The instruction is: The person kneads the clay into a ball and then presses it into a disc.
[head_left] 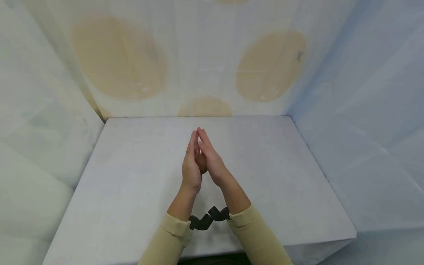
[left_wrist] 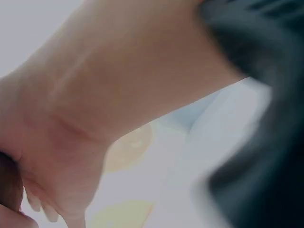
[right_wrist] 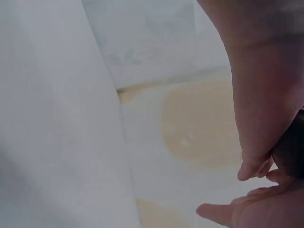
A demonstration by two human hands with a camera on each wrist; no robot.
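Observation:
Above the white table (head_left: 139,191), my left hand (head_left: 191,165) and right hand (head_left: 213,162) are pressed together palm to palm. Their fingers are straight and point away from me, with the fingertips touching. A small brown rounded object (head_left: 202,163) sits between the two palms, mostly hidden. In the left wrist view the same brown object (left_wrist: 8,185) shows as a dark edge at the lower left, against skin. The right wrist view has the dark object (right_wrist: 290,152) at the right edge between the hands. I cannot tell what it is.
White cloth walls with large tan blotches (head_left: 119,59) close in the table at the back and on both sides. Black wrist-camera mounts (head_left: 209,218) sit at my cuffs, near the table's front edge.

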